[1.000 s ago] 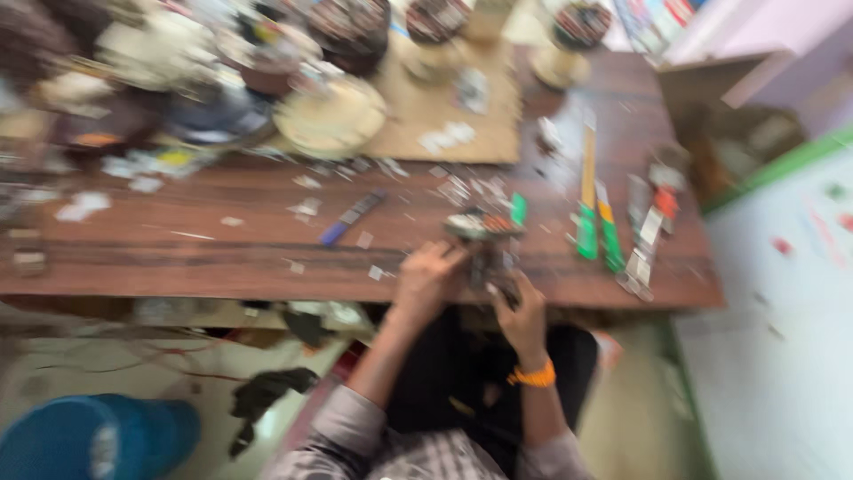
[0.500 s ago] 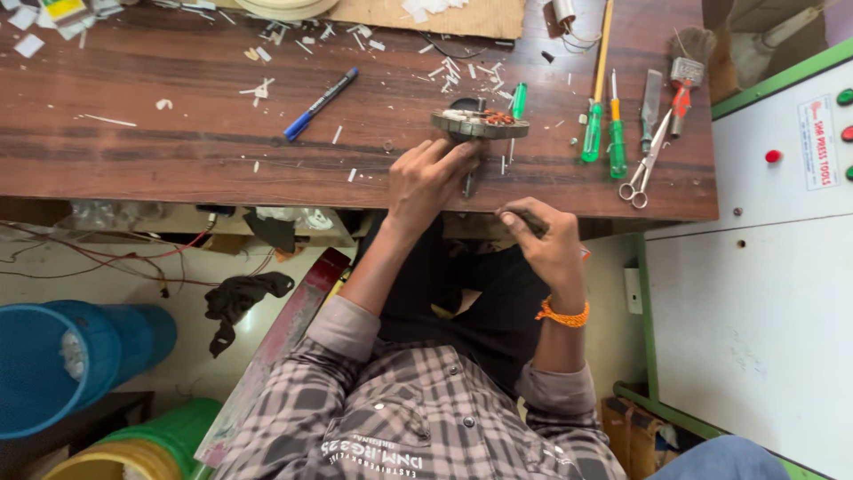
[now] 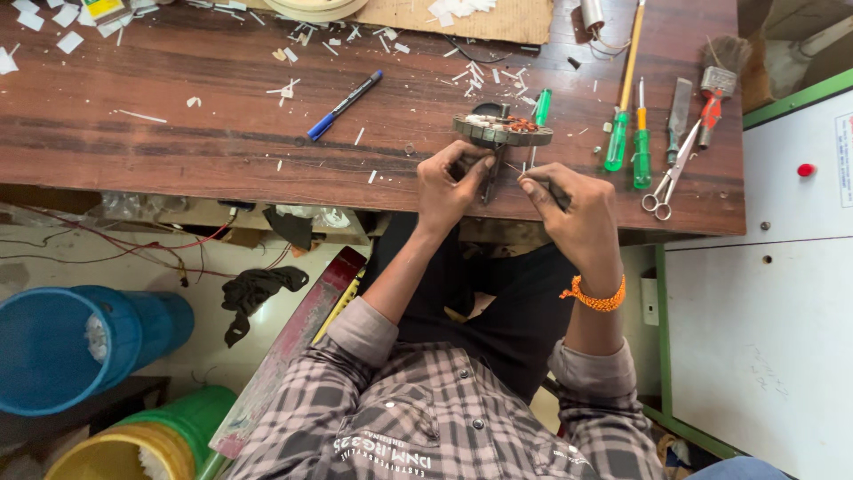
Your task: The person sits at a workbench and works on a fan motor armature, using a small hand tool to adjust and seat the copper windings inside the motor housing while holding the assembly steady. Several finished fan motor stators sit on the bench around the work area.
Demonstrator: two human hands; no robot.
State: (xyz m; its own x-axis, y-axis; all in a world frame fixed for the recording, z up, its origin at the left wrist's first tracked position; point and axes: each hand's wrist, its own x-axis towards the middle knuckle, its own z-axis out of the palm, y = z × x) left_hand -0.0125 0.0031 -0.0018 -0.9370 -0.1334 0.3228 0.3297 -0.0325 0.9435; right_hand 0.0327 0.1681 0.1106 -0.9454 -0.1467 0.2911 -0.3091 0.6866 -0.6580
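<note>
Stator (image 3: 503, 131), a round grey disc packed with reddish copper windings, sat at the near edge of the brown wooden tabletop (image 3: 178, 133), at about 12 o'clock from the two hands. The left hand (image 3: 451, 182) was curled shut just below the disc, its fingertips pinching something thin at the underside; what exactly it held was too small to tell. The right hand (image 3: 569, 209) was closed too, thumb and forefinger nipped together on what looked like a fine strand running toward the disc, with a dark slim tool partly hidden in the palm.

Risk, as I judged it, lay mostly in that fine strand: a pull too sharp or at a bad angle could have snapped it or stripped it against the metal edge of the disc. The stator also stood close to the tabletop's lip, so a tug toward the body might have dragged it off into the lap.

At 1 o'clock from the disc a small green-handled screwdriver (image 3: 540, 108) lay nearly touching it, and could have been knocked away by the right wrist. Farther off at 3 o'clock were a yellow-shafted screwdriver with a green handle (image 3: 625, 98), a shorter green screwdriver (image 3: 641, 147) and a pair of scissors (image 3: 677, 160), close together near the right end; a sweep of the forearm could have sent them rolling. A blue marker pen (image 3: 344, 105) lay at 10 o'clock, well apart, among white paper scraps.
</note>
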